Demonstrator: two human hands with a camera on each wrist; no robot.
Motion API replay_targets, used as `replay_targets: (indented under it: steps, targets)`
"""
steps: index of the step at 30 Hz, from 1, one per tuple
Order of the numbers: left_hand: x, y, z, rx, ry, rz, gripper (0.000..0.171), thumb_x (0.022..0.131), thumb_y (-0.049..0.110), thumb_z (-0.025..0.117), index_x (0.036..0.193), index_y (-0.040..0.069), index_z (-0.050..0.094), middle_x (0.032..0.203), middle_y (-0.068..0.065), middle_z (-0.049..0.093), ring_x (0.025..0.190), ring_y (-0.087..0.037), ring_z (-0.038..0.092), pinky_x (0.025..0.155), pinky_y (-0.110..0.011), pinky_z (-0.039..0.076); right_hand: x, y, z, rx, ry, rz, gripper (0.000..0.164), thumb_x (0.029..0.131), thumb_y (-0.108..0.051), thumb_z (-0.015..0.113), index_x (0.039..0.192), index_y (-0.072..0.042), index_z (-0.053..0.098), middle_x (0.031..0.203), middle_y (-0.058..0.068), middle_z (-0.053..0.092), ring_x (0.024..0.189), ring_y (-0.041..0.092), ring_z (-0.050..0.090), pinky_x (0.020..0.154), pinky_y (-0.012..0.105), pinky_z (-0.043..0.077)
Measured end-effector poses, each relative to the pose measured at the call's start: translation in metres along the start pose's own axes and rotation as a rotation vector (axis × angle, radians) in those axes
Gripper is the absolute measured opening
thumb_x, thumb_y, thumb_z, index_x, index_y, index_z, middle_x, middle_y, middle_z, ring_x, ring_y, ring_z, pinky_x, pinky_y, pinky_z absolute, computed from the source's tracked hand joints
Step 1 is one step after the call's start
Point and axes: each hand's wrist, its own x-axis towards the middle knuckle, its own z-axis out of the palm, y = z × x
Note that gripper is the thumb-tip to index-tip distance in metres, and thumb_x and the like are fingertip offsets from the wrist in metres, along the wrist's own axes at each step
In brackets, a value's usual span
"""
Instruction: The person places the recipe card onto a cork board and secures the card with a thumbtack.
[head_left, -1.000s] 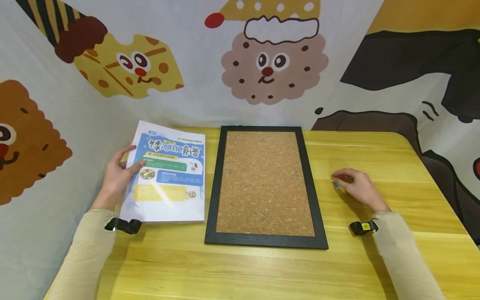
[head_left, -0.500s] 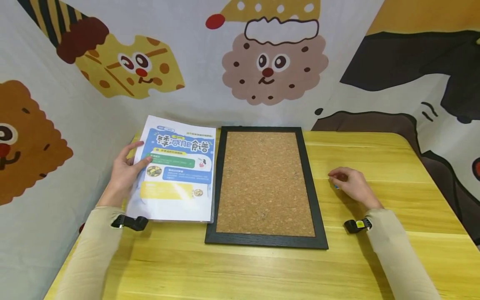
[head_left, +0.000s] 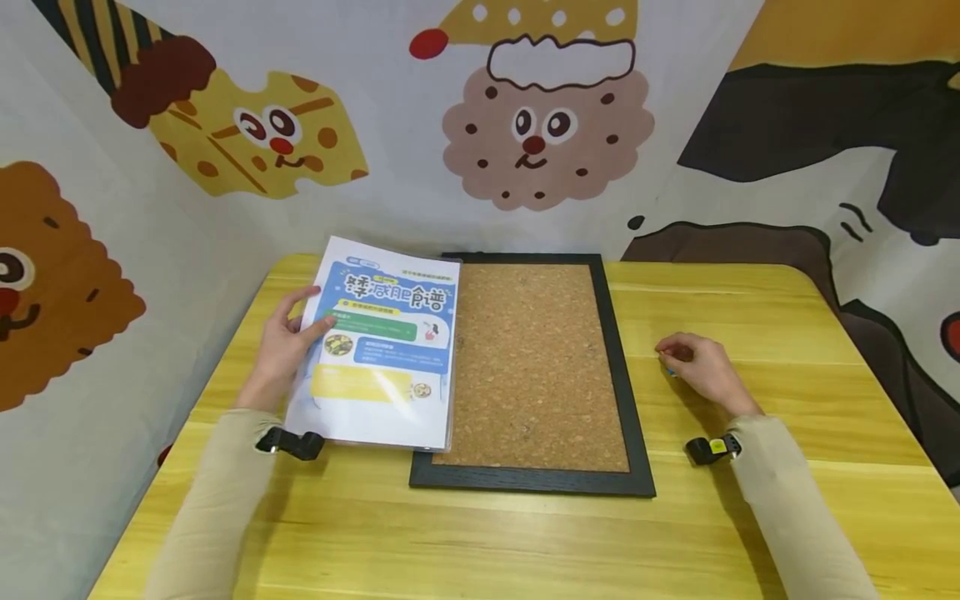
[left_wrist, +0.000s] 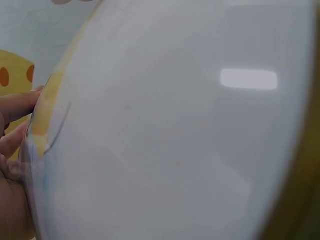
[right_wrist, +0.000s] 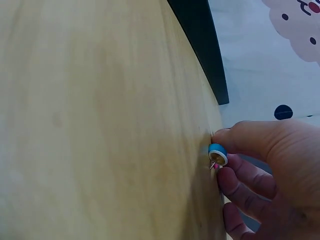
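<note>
My left hand [head_left: 285, 348] pinches the left edge of a printed sheet [head_left: 378, 421] in a clear sleeve, thumb on its face. Its print is blue, green and yellow with large characters. The sheet's right part overlaps the left side of a black-framed cork board [head_left: 540, 367]. In the left wrist view the sheet [left_wrist: 165, 130] fills most of the picture, with glare on it. Right of the board, my right hand [head_left: 701, 367] holds thumbtacks between thumb and fingers, low over the table. One thumbtack [right_wrist: 218, 155] shows a blue side and gold underside; a pink bit peeks out beside it.
The board lies on a yellow wooden table [head_left: 525, 546], its far edge close to the cartoon-printed cloth [head_left: 390, 200] behind. Cloth also hangs along the left side. A camera [head_left: 300, 444] is strapped on the left wrist, another [head_left: 705, 451] on the right.
My left hand has carried the sheet to the right, from beside the board to over its left side. The right hand has shifted slightly left, and the board has stayed put.
</note>
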Motion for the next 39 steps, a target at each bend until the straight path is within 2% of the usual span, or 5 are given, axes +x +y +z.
replay_targets:
  steps: [3, 11, 19, 27, 39]
  targets:
    - [0.002, -0.002, 0.008, -0.021, -0.016, -0.012, 0.062, 0.093, 0.030, 0.066, 0.148, 0.032, 0.037, 0.117, -0.018, 0.057, 0.080, -0.015, 0.065, 0.067, -0.028, 0.053, 0.000, 0.000, 0.000, 0.005, 0.006, -0.004, 0.012, 0.091, -0.004, 0.065, 0.101, 0.002, 0.069, 0.092, 0.015, 0.067, 0.079, 0.025, 0.058, 0.064, 0.024, 0.044]
    - [0.003, 0.003, 0.029, -0.048, -0.054, -0.016, 0.062, 0.093, 0.027, 0.066, 0.148, 0.031, 0.037, 0.120, -0.021, 0.057, 0.083, -0.018, 0.065, 0.068, -0.030, 0.053, -0.001, 0.000, 0.001, 0.033, 0.015, -0.001, 0.013, 0.093, -0.007, 0.063, 0.103, 0.000, 0.069, 0.098, 0.015, 0.069, 0.088, 0.029, 0.062, 0.068, 0.015, 0.043]
    - [0.006, 0.002, 0.047, -0.069, -0.076, -0.027, 0.060, 0.093, 0.022, 0.066, 0.146, 0.031, 0.039, 0.118, -0.021, 0.058, 0.084, -0.022, 0.065, 0.067, -0.032, 0.054, 0.003, -0.008, -0.005, 0.048, 0.043, -0.041, 0.012, 0.094, -0.007, 0.063, 0.101, 0.000, 0.069, 0.095, 0.014, 0.070, 0.084, 0.030, 0.063, 0.066, 0.016, 0.044]
    - [0.007, 0.000, 0.063, -0.087, -0.103, -0.015, 0.060, 0.093, 0.020, 0.066, 0.146, 0.029, 0.039, 0.116, -0.022, 0.059, 0.084, -0.024, 0.065, 0.068, -0.033, 0.054, 0.006, -0.017, -0.012, 0.106, 0.034, -0.004, 0.014, 0.094, -0.009, 0.064, 0.103, 0.001, 0.067, 0.099, 0.016, 0.068, 0.096, 0.036, 0.062, 0.072, 0.014, 0.042]
    - [0.005, -0.003, 0.080, -0.146, -0.119, -0.036, 0.059, 0.093, 0.017, 0.066, 0.145, 0.029, 0.041, 0.114, -0.021, 0.061, 0.083, -0.025, 0.066, 0.068, -0.036, 0.054, 0.014, -0.027, -0.017, 0.109, 0.043, -0.007, 0.019, 0.095, -0.015, 0.064, 0.104, 0.001, 0.068, 0.098, 0.015, 0.069, 0.096, 0.033, 0.061, 0.073, 0.017, 0.042]
